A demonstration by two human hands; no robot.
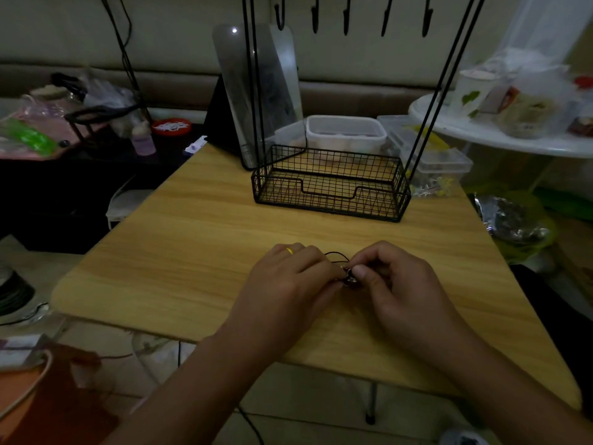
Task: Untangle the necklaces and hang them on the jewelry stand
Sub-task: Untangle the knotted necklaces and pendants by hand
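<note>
Necklaces bunched between both hands at the near middle of the table; untangling under way, nothing hung.

Jewelry stand sits well apart at the far edge, its hooks all bare, so the sorting and every hanging step look left to do. Left hand and right hand rest low on the table, knuckles up, fingers curled inward, pinching the dark cord and a small pendant.

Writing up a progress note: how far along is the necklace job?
Nothing hung: the stand's hooks are bare. In hand: left hand and right hand both pinch the tangled necklaces over the table. Left: untangling and hanging.
</note>
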